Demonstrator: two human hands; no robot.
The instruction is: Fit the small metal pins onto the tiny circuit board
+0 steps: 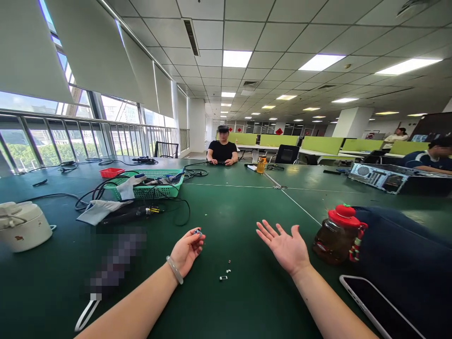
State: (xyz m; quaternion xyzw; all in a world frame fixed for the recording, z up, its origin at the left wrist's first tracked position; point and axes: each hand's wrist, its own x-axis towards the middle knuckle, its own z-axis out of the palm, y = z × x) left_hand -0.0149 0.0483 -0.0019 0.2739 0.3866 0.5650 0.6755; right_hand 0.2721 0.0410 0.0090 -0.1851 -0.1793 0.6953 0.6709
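My left hand (188, 253) pinches a small shiny part (197, 231) between thumb and fingertips; its exact kind is too small to make out. A light bangle circles that wrist. My right hand (286, 246) is turned palm up over the table, fingers spread, holding nothing. On the green tabletop (247, 306) between my forearms lie a tiny black-and-white piece (223, 278), some white bits (228, 271) and a small brownish bit (229, 261). These loose pieces touch neither hand.
To the right stand a red-lidded jar (334, 235), a phone (374, 306) and a dark bag (406, 249). At left are a green basket (151, 190) with cables, a folded umbrella-like item (116, 259) and a white device (24, 226). A person (222, 148) sits opposite.
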